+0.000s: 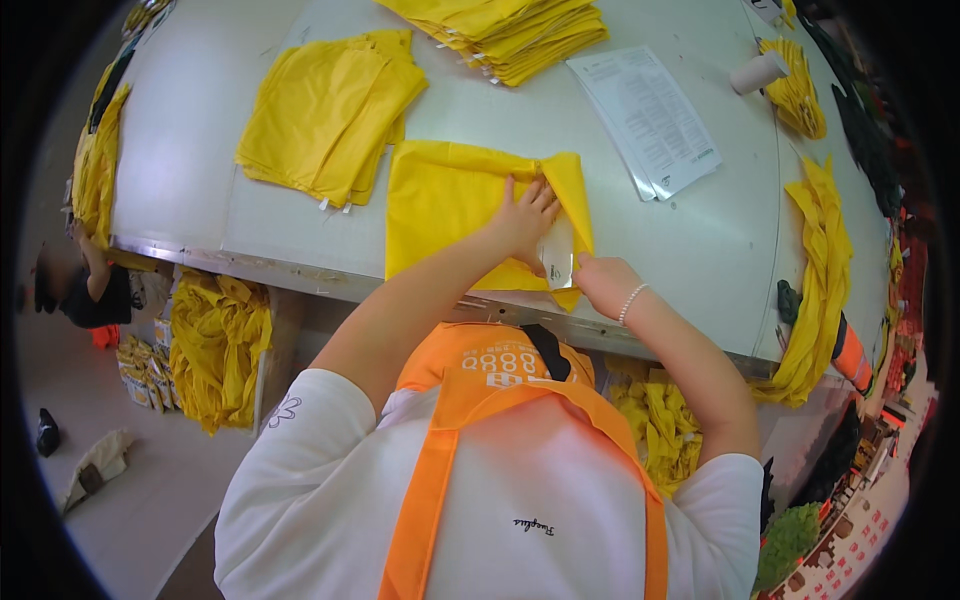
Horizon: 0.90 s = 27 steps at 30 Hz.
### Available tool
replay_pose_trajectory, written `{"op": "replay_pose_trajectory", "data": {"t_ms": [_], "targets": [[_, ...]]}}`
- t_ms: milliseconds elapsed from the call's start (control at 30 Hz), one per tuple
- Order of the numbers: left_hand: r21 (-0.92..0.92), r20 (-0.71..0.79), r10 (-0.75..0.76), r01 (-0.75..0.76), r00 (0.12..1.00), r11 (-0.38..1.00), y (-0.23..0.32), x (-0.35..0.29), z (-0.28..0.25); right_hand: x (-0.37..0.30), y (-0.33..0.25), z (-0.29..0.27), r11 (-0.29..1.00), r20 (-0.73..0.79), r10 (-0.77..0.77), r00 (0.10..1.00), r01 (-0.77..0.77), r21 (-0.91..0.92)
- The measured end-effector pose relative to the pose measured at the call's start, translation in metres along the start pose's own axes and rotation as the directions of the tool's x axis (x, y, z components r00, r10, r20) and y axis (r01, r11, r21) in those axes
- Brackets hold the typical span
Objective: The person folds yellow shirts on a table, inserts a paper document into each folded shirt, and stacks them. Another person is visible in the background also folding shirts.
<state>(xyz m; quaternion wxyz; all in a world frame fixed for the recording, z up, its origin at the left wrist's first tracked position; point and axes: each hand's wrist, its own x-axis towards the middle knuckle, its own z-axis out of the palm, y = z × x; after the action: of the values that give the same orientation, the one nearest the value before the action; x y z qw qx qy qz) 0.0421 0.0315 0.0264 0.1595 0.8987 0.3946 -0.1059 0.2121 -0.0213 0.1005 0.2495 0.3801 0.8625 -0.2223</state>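
Observation:
A yellow fabric piece (435,200) lies flat at the front edge of the white table (310,230), its right side folded up. My left hand (523,222) rests on it with the fingers spread, pressing near the fold. At the lower right corner of the fabric, my right hand (608,285) is closed, pinching the folded edge. Between my hands a white printed sheet (557,252) shows partly under the fold; the rest of it is hidden by fabric and my left hand. I cannot tell whether the sheet is loose or fixed to the fabric.
Behind the fabric lie flat yellow pieces (325,115) and a taller yellow stack (520,35). Printed papers (650,120) lie to the right, a white roll (760,73) beyond them. Yellow fabric (815,290) hangs at the right edge. A filled bin (222,345) stands below left; another person (85,285) is at far left.

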Motion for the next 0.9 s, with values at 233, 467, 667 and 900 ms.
{"op": "replay_pose_trajectory", "data": {"t_ms": [233, 467, 667, 900], "targets": [[-0.241, -0.152, -0.092, 0.054, 0.984, 0.969, -0.028, -0.004, 0.027, -0.002, 0.017, 0.025, 0.755, -0.629, 0.501, 0.594, 0.055, 0.654], [-0.356, -0.501, -0.192, 0.002, 0.844, 0.934, -0.023, -0.041, 0.043, 0.057, 0.003, 0.101, 0.091, -0.117, 0.787, 0.606, 0.073, 0.993], [-0.522, -0.674, -0.524, 0.166, 0.521, 0.837, -0.101, -0.036, 0.005, 0.033, 0.029, 0.037, 0.294, -0.334, 0.710, 0.620, 0.170, 0.941], [-0.402, -0.461, -0.792, 0.702, 0.400, 0.588, -0.232, -0.104, 0.008, 0.101, 0.093, -0.114, -0.208, -0.300, 0.779, 0.551, 0.678, 0.705]]}}
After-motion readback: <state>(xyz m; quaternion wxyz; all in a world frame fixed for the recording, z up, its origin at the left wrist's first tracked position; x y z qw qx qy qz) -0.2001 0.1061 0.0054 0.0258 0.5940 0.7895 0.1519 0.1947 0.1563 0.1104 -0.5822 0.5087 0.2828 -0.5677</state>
